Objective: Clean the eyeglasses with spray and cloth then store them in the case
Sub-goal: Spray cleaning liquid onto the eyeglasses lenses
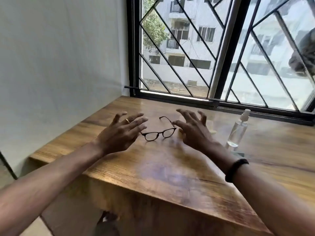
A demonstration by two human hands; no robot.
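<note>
From your head camera, the eyeglasses lie unfolded on the wooden table, lenses toward you, between your two hands. Your left hand and right hand hover on either side, fingers spread apart and holding nothing. Whether either touches the frame cannot be told. The clear spray bottle stands upright to the right, near the window.

Wooden table: 1 pair of dark-framed eyeglasses, arms unfolded, lying toward the far edge. 1 clear spray bottle, upright, right of them by the far edge. Left hand, ring on 1 finger; right hand, black band at wrist. Both spread-fingered, holding nothing, flanking the eyeglasses. Barred window beyond the far edge.
</note>
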